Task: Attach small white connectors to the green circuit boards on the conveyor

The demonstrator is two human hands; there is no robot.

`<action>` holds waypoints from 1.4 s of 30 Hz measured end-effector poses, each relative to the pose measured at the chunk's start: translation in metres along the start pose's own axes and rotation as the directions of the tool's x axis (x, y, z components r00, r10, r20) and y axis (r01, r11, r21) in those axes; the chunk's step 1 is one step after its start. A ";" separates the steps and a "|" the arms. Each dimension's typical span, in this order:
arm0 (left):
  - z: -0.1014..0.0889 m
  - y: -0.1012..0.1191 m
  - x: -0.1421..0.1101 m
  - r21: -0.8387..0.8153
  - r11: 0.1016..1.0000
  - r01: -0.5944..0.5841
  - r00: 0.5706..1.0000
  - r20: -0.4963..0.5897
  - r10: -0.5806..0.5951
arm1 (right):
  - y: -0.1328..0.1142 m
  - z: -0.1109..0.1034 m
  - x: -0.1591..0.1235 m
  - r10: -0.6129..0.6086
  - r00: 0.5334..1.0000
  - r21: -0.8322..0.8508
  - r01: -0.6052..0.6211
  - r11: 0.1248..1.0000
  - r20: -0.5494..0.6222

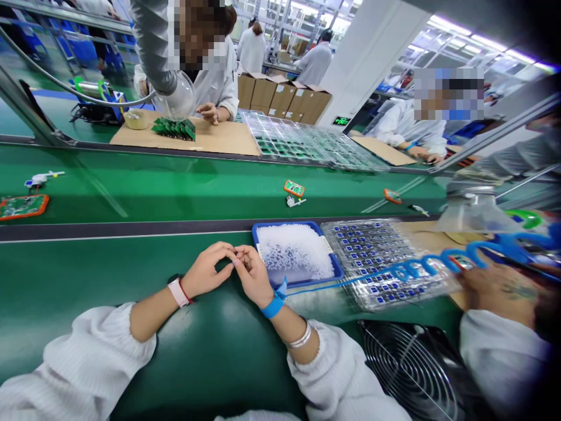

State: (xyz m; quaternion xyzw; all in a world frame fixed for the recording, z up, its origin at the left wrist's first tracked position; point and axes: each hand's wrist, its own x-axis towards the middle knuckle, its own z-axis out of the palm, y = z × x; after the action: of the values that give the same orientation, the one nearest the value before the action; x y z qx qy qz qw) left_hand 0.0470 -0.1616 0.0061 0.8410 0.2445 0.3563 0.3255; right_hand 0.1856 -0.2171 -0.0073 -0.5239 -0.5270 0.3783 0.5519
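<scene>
My left hand (210, 268) and my right hand (253, 276) meet fingertip to fingertip above the green work surface (193, 356). Thumbs and forefingers are pinched together; whatever may be between them is too small or hidden to make out. Just right of my right hand sits a blue tray (298, 286) filled with small white pieces (293, 248). A blue wrist strap (273, 306) with a cord is around my right wrist.
A clear plastic tray (372, 263) of small blue-and-silver parts lies beside the blue tray. A black fan (409, 368) stands near a co-worker's hand (499, 286) at right. Circuit boards (294, 187) lie on the green belt (197, 187) ahead. A coiled blue hose (432, 263) crosses the right side.
</scene>
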 end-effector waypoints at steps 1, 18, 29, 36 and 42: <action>0.000 0.000 0.000 -0.004 1.000 0.002 1.000 0.000 -0.002 | 0.000 0.000 0.000 0.005 1.000 -0.001 -0.005 1.000 0.003; 0.000 0.000 0.000 -0.031 1.000 -0.006 1.000 0.006 0.006 | 0.003 0.000 0.000 0.035 0.999 0.017 -0.035 0.999 -0.012; 0.000 -0.001 -0.001 -0.043 0.999 0.003 1.000 0.020 -0.002 | 0.008 0.000 -0.001 0.033 0.999 0.030 -0.033 0.999 -0.005; 0.000 -0.001 -0.001 -0.041 0.999 0.001 1.000 0.020 -0.001 | 0.009 0.000 0.000 0.029 0.999 0.025 -0.028 0.999 -0.030; 0.001 -0.002 -0.001 -0.049 0.999 -0.011 1.000 0.017 0.012 | 0.010 0.000 0.000 0.025 0.999 0.048 -0.024 0.999 -0.035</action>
State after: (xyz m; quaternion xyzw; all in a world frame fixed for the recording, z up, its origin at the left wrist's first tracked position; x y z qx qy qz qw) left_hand 0.0465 -0.1612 0.0036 0.8372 0.2280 0.3568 0.3461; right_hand 0.1872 -0.2159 -0.0171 -0.5238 -0.5016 0.3880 0.5687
